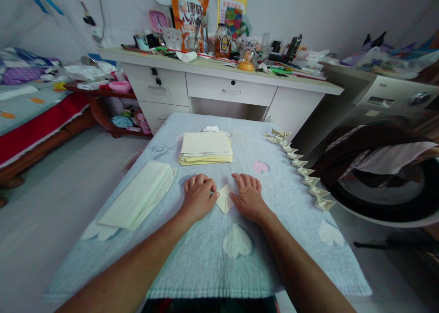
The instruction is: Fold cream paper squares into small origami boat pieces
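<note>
A small cream folded paper [225,199] lies between my two hands on the cloth, with its point towards me and crease lines on its face. My left hand [200,195] rests at its left side, fingers curled down and the thumb tip at the paper's edge. On the opposite side, my right hand [248,194] lies palm down with its thumb pressed on the right edge and its fingers bent forward on the cloth. Behind the hands sits a stack of cream and yellow paper sheets [206,144]. Long pale green sheets [139,196] lie to the left.
A chain of folded paper pieces [305,171] runs along the right side of the blue cloth [192,267]. Beyond the table stands a white desk [229,86] crowded with jars and packets. A washing machine [394,102] with its door open is on the right.
</note>
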`<state>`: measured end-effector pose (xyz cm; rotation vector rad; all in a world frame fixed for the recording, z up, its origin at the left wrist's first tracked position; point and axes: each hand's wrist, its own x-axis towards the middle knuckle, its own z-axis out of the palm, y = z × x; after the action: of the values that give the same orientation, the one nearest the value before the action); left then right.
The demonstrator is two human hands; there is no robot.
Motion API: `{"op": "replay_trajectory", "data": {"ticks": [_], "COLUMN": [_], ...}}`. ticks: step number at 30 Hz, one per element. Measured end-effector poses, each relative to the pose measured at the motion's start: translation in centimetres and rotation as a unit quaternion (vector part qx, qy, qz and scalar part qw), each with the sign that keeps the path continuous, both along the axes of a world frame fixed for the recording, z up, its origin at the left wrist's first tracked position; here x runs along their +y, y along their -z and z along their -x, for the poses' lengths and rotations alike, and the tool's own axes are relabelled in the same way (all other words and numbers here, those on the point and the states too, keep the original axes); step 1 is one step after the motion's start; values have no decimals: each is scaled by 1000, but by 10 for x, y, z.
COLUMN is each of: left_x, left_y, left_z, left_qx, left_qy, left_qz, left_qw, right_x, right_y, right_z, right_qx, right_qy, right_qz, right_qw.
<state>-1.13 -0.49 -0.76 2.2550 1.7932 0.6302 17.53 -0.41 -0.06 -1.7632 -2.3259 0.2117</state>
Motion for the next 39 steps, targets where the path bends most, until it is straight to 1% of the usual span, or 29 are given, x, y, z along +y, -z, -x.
{"op": "replay_trajectory", "data": {"ticks": [11, 18, 22, 25, 28, 32, 39], "left_x": [-1, 0, 1, 3, 6, 6, 0], "left_y": [-4, -4, -6, -5, -1, 1, 1], "left_z": [5, 7, 8, 11, 16, 17, 11], "left_qx": [28, 25, 26, 23, 7, -10, 23], "left_qy": [21, 31, 33, 32, 39, 42, 38], "left_qz": [11, 15, 19, 18, 11, 4, -14], "left_qw": [999, 999, 999, 999, 999, 999, 999], "right_x": [1, 0, 0, 0, -1, -2, -2], "right_y": [2, 1, -2, -3, -4, -6, -10], "right_z": [0, 2, 7, 11, 14, 15, 19], "right_qx": [4, 26, 28, 7, 2, 21, 11], "right_qy": [-5, -10, -47, -103, -131, -124, -105], "right_qz": [-1, -26, -55, -33, -9, -2, 7], "right_qw": [1000, 999, 997, 994, 991, 992, 994]}}
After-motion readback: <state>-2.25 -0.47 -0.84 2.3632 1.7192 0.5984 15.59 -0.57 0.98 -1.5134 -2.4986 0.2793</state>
